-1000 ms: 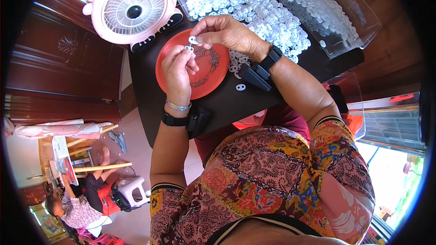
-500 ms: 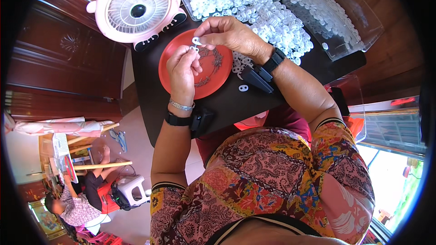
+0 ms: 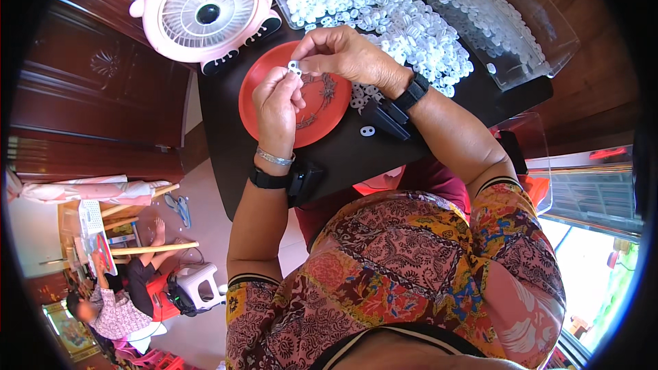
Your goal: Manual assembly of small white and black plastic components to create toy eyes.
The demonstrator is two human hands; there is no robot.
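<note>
Over a red plate point(image 3: 257, 123), my left hand point(image 3: 275, 104) pinches a small white plastic piece with holes point(image 3: 295, 68) between thumb and fingertips. My right hand point(image 3: 351, 58) comes in from the right and grips the upper part of the same white piece, so the fingertips of both hands nearly meet. Whether it is one piece or two pressed together I cannot tell. Thin grey metal pins point(image 3: 327, 92) lie in a loose ring on the plate, below and beside my hands.
Loose white two-hole pieces point(image 3: 428, 44) are heaped on the dark table point(image 3: 329, 157) beyond my right hand. A clear bin point(image 3: 558, 48) at far right holds more. One piece point(image 3: 367, 131) lies alone nearby. A pink fan point(image 3: 154, 24) stands far left. Another person point(image 3: 123, 308) sits at lower left.
The upper white piece, earlier held a little above the lower one with a thin pin showing between, now sits down against it. My right fingertips have moved slightly down and left.
</note>
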